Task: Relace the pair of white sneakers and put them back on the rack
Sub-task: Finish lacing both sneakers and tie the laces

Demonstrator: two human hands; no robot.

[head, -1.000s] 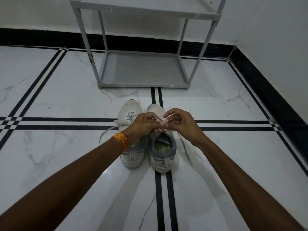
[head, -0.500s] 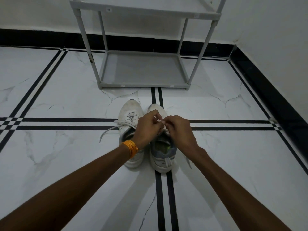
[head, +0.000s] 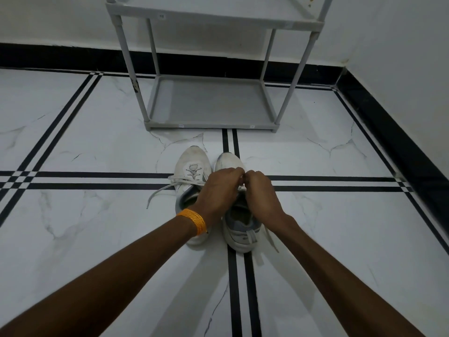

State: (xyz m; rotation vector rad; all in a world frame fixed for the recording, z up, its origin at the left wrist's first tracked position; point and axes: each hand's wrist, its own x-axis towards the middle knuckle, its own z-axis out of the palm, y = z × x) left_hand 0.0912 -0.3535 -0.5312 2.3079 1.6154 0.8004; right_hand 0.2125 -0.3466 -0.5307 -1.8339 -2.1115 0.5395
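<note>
Two white sneakers stand side by side on the marble floor, toes pointing at the rack. The left sneaker [head: 192,166] has its lace threaded through the front eyelets, with a loose end [head: 158,192] trailing left on the floor. Over the tongue of the right sneaker [head: 240,229] my left hand [head: 220,190] and my right hand [head: 261,194] meet fingertip to fingertip, pinching its lace. The pinched part is hidden by my fingers. Another loose lace end [head: 272,239] lies to the right of the heel. An orange bangle sits on my left wrist.
A grey shoe rack [head: 211,125] stands against the wall just beyond the sneakers; its bottom shelf is bare and an upper shelf [head: 218,18] spans the top. A white wall with black skirting [head: 393,142] runs along the right side.
Both hands have dropped lower and closer to the right sneaker's tongue, fingertips drawn tightly together. The lace stretch held up between them a second ago no longer shows.
</note>
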